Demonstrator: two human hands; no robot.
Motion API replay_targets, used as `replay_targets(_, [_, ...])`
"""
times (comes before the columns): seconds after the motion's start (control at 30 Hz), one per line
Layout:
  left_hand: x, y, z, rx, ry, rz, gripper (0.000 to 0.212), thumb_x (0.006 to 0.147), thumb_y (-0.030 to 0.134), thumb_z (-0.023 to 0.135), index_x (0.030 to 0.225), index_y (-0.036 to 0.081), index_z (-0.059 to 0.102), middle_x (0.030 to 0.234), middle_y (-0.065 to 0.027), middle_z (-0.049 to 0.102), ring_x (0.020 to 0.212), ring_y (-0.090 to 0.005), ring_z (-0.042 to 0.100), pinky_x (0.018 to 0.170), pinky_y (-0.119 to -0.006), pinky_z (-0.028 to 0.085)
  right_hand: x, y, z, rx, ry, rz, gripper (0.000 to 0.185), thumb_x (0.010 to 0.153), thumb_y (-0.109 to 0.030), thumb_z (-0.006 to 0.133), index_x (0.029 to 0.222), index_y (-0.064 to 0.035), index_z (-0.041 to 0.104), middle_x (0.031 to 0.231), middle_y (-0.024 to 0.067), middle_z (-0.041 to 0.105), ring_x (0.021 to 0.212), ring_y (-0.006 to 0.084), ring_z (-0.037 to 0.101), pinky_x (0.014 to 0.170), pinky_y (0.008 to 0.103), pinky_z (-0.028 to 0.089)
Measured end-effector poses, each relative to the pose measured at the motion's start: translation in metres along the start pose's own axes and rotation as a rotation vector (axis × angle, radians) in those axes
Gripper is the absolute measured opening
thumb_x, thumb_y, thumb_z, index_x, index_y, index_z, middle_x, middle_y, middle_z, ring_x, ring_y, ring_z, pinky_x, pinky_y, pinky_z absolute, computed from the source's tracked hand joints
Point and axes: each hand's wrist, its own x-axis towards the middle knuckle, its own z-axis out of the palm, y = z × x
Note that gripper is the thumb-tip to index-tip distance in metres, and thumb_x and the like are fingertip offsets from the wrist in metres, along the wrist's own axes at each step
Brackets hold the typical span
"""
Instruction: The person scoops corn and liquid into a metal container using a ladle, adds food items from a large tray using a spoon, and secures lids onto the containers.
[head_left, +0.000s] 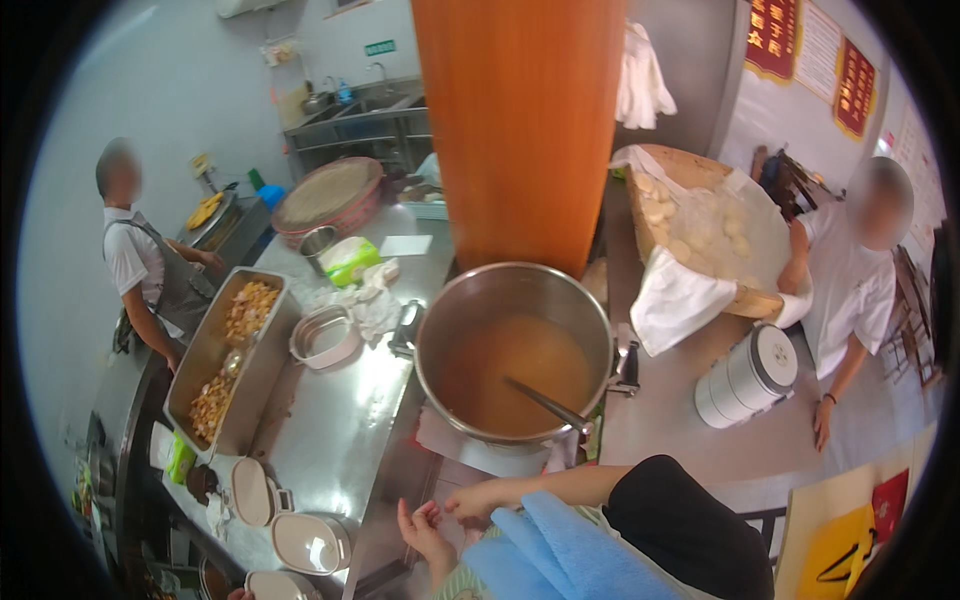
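Observation:
My left hand (426, 529) is raised palm up beside the steel counter, its fingers apart and nothing seen in it. Close to it, my right hand (474, 501) reaches in from the right; its fingers are partly hidden, so I cannot tell whether they close on anything. A light blue towel (555, 551) lies across my front, covering part of the arms. Beyond my hands stands a large steel stockpot (427, 375) of brownish-orange liquid (517, 345). A metal ladle (551, 406) leans in it, handle against the near rim.
A deep steel pan (259, 375) of diced food, lidded containers (310, 541) and tissues (351, 261) occupy the left counter. An orange pillar (525, 135) rises behind the pot. Rightward are a cloth-lined wooden box (754, 301) of round breads and a white food carrier (739, 382). Two people (851, 277) stand either side.

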Motion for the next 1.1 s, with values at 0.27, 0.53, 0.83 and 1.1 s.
replay_targets(0.27, [-0.001,0.033,0.065,0.242,-0.341,0.31,0.04,0.094,0.008,0.04,0.133,0.001,0.041,0.075,-0.0032,0.058,0.067,-0.0085,0.05,0.062,-0.021,0.041,-0.086,-0.002,-0.012,-0.028,0.195,0.05,0.032,0.081,-0.016,0.053,0.108,-0.0008,0.059,0.084,0.0107,0.067,0.077,0.0194,0.063,0.064,0.0348,0.051])
replay_targets(0.53, [-0.067,0.033,0.162,0.228,-0.843,0.209,0.04,0.093,0.003,0.037,0.133,0.001,0.042,0.066,-0.0013,0.055,0.055,-0.0059,0.046,0.054,-0.019,0.04,-0.226,0.065,0.001,0.227,0.646,0.096,0.044,0.088,-0.025,0.049,0.125,-0.0016,0.051,0.101,0.0097,0.065,0.088,0.0167,0.062,0.072,0.0303,0.05])
replay_targets(0.83, [-0.167,-0.029,0.308,0.321,-1.536,0.208,0.042,0.094,0.012,0.051,0.132,-0.001,0.042,0.097,-0.0097,0.061,0.089,-0.013,0.057,0.081,-0.026,0.045,-0.346,0.164,0.035,0.872,1.316,-0.08,0.043,0.092,-0.027,0.052,0.128,-0.0038,0.05,0.101,0.0078,0.065,0.088,0.0156,0.062,0.072,0.0298,0.05])
replay_targets(1.1, [-0.251,-0.109,0.478,0.266,-1.516,-0.22,0.058,0.099,0.042,0.034,0.141,0.003,0.032,0.141,-0.0126,0.04,0.128,-0.0204,0.037,0.106,-0.03,0.027,-0.464,0.21,-0.003,1.368,1.905,-0.267,0.069,0.09,-0.052,0.048,0.141,-0.0101,0.028,0.144,0.0098,0.031,0.121,0.0279,0.044,0.09,0.0498,0.042])
